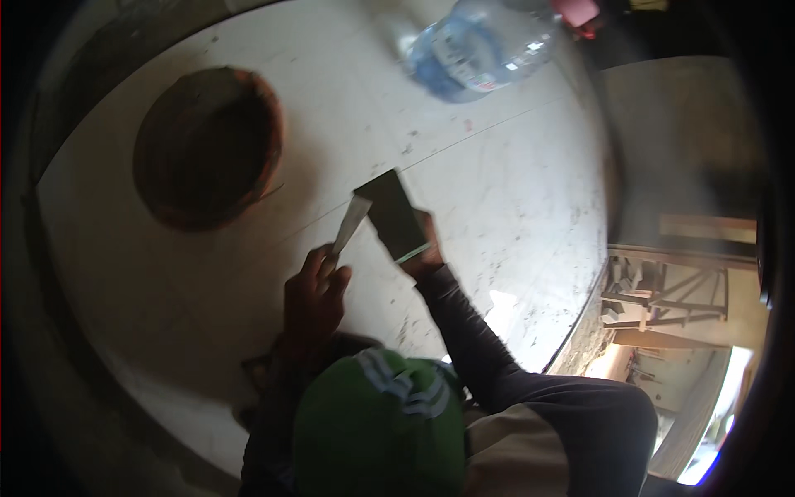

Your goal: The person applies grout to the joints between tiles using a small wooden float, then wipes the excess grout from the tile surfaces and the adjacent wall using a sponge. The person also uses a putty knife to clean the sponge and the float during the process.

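My left hand (315,298) is closed round the handle of a putty knife (351,225). The pale blade points up and away, its tip meeting or just over the near-left edge of a dark, flat rectangular plate (397,217). That plate lies in my right hand (428,248), which grips it from below and from the right side; most of those fingers are hidden under it. A thin light-green edge shows along the plate's near end. Both hands are above a whitish tabletop (497,207).
A round clay bowl (203,149) with a dark inside stands at the far left. A clear plastic bottle (484,50) lies at the far right, beside something pink (577,12). A green cap (381,422) fills the lower middle. Beyond the right edge is a wooden frame (662,302).
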Motion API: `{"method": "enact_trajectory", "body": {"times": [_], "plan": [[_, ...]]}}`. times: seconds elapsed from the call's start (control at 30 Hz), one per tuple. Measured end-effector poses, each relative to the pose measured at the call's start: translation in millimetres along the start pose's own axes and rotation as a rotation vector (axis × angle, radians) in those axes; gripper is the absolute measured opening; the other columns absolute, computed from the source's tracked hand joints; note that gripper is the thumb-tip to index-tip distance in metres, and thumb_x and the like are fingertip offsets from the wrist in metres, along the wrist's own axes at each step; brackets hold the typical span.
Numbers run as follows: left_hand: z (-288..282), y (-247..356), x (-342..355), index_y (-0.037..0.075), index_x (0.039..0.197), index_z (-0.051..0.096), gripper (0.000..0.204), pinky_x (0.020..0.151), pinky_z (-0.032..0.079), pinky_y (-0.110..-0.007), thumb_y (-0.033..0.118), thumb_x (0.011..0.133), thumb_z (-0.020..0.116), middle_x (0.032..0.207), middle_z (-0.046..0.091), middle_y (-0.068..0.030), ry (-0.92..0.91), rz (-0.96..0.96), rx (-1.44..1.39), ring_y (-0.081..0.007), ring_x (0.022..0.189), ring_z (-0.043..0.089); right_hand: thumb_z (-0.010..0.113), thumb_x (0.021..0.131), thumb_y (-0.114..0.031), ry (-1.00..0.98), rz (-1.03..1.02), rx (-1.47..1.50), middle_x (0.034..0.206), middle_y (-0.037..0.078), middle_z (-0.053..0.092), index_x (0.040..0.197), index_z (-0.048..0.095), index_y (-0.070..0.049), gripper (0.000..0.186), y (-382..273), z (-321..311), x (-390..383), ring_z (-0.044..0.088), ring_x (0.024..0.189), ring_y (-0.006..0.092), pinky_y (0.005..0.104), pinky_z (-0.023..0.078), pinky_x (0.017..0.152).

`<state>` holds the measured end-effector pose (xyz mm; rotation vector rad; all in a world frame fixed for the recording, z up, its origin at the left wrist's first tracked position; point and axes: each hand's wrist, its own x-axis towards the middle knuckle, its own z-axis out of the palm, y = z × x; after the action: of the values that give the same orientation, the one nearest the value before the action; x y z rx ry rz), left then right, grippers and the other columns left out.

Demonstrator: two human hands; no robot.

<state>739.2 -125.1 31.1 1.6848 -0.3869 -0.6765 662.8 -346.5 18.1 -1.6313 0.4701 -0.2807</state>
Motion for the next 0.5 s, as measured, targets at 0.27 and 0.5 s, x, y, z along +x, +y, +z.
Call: {"method": "enact_trajectory", "body": {"times": [0.27, 0.5], "plan": [[8.0, 32.7, -7.4, 0.001, 0.118, 0.065, 0.028, 0.057, 0.042, -0.028, 0.022, 0.109, 0.049, 0.075, 0.059, -0.0015, -0.058, -0.165, -0.267, -0.0067, 0.06, 0.046, 0.072, 0.096, -0.006, 0.026, 0.14, 0.109, 0.1, 0.007, 0.074, 0.114, 0.069, 0.002, 0.02, -9.9, 15.9, 14.0, 0.067, 0.089, 0.0094, 0.027, 0.056, 0.077], [-4.4, 20.2, -2.0, -0.001, 0.11, 0.071, 0.032, 0.066, 0.053, -0.036, 0.027, 0.104, 0.056, 0.075, 0.068, -0.0123, -0.108, -0.153, -0.158, -0.02, 0.069, 0.068, 0.07, 0.096, -0.014, 0.019, -0.065, -0.063, 0.101, 0.006, 0.071, 0.121, 0.064, 0.005, 0.032, 0.2, 33.5, 12.2, 0.064, 0.09, 0.0111, 0.0302, 0.055, 0.078]]}}
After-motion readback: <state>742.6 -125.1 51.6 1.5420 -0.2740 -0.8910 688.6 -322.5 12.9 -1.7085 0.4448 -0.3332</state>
